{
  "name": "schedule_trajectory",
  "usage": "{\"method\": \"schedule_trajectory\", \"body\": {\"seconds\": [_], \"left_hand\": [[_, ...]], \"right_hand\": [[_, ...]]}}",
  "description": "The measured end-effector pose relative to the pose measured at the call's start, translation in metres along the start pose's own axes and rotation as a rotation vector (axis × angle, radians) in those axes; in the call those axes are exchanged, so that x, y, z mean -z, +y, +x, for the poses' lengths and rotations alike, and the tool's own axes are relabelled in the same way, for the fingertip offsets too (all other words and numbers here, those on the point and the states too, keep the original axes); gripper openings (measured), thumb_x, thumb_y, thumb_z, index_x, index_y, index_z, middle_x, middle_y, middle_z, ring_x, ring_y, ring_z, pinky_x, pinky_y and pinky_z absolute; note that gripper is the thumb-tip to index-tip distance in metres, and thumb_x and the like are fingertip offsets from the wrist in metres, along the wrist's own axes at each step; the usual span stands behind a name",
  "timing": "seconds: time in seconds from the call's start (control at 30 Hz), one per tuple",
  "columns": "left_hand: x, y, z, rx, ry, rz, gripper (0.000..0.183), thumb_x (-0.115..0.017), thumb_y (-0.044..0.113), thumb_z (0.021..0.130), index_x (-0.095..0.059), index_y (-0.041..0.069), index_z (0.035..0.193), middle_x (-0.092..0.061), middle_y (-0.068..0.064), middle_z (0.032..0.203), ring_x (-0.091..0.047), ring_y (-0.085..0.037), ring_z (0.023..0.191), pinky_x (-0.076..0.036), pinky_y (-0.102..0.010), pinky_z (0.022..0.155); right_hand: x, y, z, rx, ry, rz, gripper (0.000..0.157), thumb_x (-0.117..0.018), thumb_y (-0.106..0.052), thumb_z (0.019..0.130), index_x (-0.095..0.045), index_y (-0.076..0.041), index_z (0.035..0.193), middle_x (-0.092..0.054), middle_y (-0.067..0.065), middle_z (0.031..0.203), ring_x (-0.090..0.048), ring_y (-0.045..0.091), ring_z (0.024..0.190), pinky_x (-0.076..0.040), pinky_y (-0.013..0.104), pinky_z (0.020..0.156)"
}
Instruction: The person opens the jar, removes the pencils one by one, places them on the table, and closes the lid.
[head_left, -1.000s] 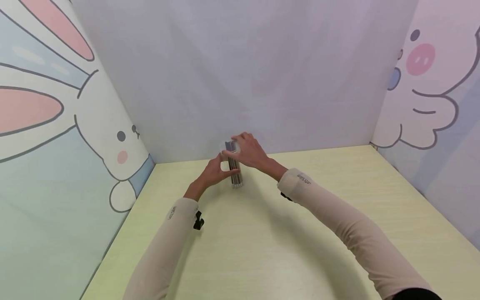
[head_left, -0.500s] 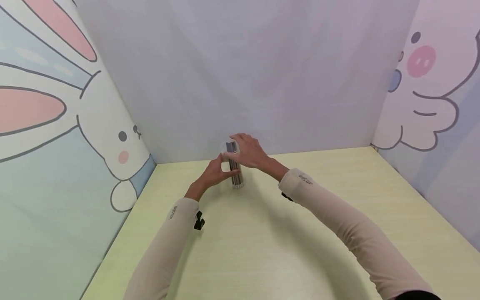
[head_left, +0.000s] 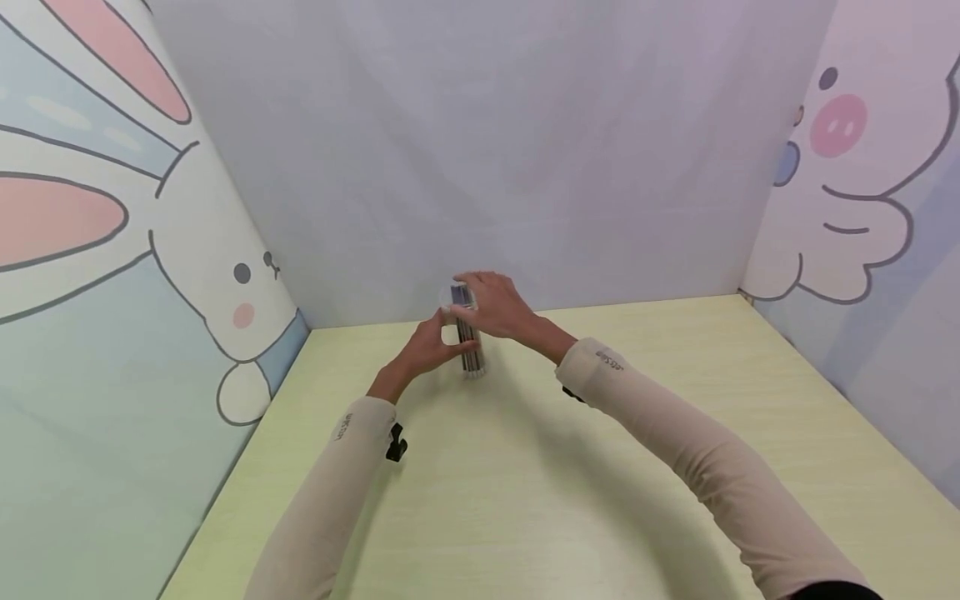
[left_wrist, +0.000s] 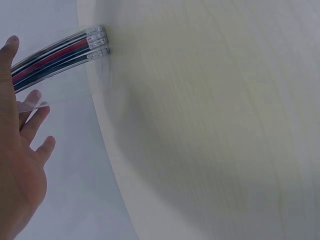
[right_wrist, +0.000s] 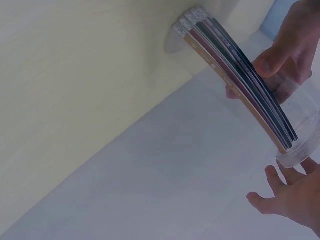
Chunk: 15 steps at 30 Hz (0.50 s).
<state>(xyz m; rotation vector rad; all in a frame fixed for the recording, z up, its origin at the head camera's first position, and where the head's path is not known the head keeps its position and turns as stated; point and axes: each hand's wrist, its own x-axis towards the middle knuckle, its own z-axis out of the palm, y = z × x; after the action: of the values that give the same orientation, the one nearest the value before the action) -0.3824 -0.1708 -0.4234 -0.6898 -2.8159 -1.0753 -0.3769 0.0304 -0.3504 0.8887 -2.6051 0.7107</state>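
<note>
A tall clear plastic tube (right_wrist: 202, 80) stands at the back of the table, holding several slim pencil-like sticks (right_wrist: 235, 82) in black, green, maroon and orange with glassy pale ends. My left hand (head_left: 427, 343) grips its side, thumb in front. At the top, my right hand (head_left: 498, 306) curls its thumb and fingers around the tube's round clear end (right_wrist: 300, 150). In the left wrist view, the left hand (left_wrist: 22, 160) has its fingers behind the tube. Part of the tube's upper side is hidden by the right hand in the head view.
The pale wood-look table (head_left: 495, 500) meets a plain grey-lilac back wall (head_left: 510, 150) just behind the tube. Side walls carry cartoon animals: a rabbit (head_left: 217, 292) on the left and a pink-nosed figure (head_left: 840, 167) on the right.
My right fingers have shifted slightly left over the tube's top. The left hand keeps its grip and the tube stays almost in place.
</note>
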Motion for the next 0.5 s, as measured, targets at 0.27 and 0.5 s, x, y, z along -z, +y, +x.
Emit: {"method": "schedule_trajectory", "body": {"seconds": [0.27, 0.5], "left_hand": [[-0.0015, 0.0003, 0.0017, -0.031, -0.017, -0.005, 0.083, -0.078, 0.04, 0.094, -0.032, 0.013, 0.157, -0.047, -0.015, 0.157, -0.048, -0.033, 0.142, -0.043, -0.056, 0.116], [-0.0007, -0.0007, 0.0011, -0.037, -0.029, -0.062, 0.079, -0.078, 0.036, 0.095, -0.033, 0.009, 0.154, -0.051, -0.019, 0.149, -0.056, -0.037, 0.134, -0.053, -0.052, 0.107]], "right_hand": [[-0.0036, 0.0062, 0.0023, -0.054, 0.057, -0.073, 0.074, -0.072, -0.06, 0.092, -0.058, -0.007, 0.142, -0.057, 0.016, 0.138, -0.055, 0.033, 0.125, -0.043, 0.056, 0.11], [-0.0036, 0.0045, 0.0042, -0.051, 0.004, -0.09, 0.073, -0.069, -0.057, 0.095, -0.055, -0.009, 0.149, -0.056, 0.016, 0.145, -0.053, 0.034, 0.132, -0.044, 0.057, 0.11]]}}
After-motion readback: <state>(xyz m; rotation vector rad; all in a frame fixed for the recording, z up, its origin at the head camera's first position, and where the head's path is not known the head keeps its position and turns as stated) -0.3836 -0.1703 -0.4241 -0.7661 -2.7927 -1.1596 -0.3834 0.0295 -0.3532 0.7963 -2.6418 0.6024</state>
